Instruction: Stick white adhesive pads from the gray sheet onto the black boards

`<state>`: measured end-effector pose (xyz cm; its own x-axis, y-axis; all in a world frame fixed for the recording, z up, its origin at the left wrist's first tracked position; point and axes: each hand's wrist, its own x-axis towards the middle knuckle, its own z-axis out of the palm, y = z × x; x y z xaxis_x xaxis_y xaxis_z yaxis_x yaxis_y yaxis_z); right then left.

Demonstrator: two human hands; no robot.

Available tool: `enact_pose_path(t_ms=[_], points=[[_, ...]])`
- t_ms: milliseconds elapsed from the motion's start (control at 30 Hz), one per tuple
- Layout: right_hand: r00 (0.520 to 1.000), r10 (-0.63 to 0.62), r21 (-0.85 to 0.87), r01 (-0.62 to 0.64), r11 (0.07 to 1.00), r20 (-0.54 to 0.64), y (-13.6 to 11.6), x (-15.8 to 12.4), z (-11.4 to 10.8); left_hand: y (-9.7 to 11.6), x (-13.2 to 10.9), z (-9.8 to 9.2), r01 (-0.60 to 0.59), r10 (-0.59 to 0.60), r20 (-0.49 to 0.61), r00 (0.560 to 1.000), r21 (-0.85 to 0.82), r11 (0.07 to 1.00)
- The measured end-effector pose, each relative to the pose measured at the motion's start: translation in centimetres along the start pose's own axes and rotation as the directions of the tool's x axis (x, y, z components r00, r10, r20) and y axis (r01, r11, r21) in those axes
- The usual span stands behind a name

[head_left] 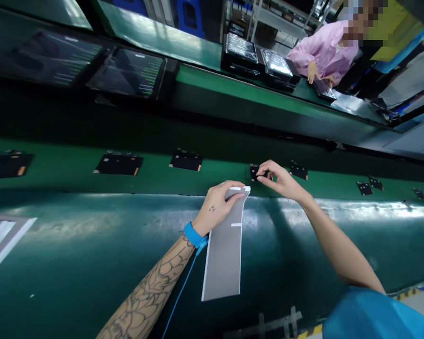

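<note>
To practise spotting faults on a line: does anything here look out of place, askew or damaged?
Nothing stands out. The black boards lie flat, spaced along the green belt; the right hand pinches one board. The left hand holds the grey strip, whose top end curls slightly.

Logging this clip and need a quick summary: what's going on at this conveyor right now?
A person works at a green conveyor belt carrying a row of black boards. Their left hand, with a blue wrist strap, holds a grey backing strip bearing small white labels at the belt's edge. Their right hand pinches one small black board on the belt. Across the line, a co-worker in pink handles other parts.
</note>
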<state>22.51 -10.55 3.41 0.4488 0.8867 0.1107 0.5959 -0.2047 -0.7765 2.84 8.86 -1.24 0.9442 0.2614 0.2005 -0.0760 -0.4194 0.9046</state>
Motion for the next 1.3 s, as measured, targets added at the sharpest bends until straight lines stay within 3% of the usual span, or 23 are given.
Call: enact_pose_path(t_ms=[100, 200, 533, 667, 767, 867, 1000, 1300], points=[[0.999, -0.049, 0.007, 0.049, 0.999, 0.013, -2.1, -0.4, 2.1, -0.1, 0.1, 0.1, 0.002, -0.002, -0.012, 1.000, -0.001, 1.000], [0.998, -0.062, 0.032, 0.061, 0.998, 0.021, -2.7, -0.6, 3.7, -0.2, 0.1, 0.1, -0.001, 0.001, -0.025, 1.000, -0.012, 1.000], [0.995, -0.082, 0.071, 0.079, 0.994, 0.048, -3.2, -0.5, 4.7, -0.4, 0.1, 0.1, -0.001, 0.001, -0.017, 1.000, 0.001, 1.000], [1.000, 0.019, 0.093, -0.017, 0.996, -0.017, -0.9, -0.5, 1.5, -0.6, 0.1, 0.0, 0.044, -0.044, 0.003, 0.999, 0.007, 0.999], [0.985, 0.155, 0.025, -0.154, 0.988, -0.076, 3.4, -0.3, -2.8, -0.7, 0.0, 0.1, 0.055, -0.054, 0.033, 0.998, -0.008, 0.998], [0.975, 0.221, -0.103, -0.221, 0.970, -0.012, 7.7, -0.2, -5.9, -0.9, -0.1, 0.2, 0.062, -0.062, 0.050, 0.997, -0.005, 0.998], [0.971, 0.229, -0.179, -0.213, 0.961, 0.073, 10.6, -0.2, -6.4, -1.2, -0.1, 0.2, 0.072, -0.072, 0.050, 0.996, 0.005, 0.997], [0.968, 0.238, -0.204, -0.218, 0.954, 0.076, 11.9, -0.4, -7.1, -1.1, -0.1, 0.1, 0.074, -0.075, 0.049, 0.996, 0.007, 0.997]])
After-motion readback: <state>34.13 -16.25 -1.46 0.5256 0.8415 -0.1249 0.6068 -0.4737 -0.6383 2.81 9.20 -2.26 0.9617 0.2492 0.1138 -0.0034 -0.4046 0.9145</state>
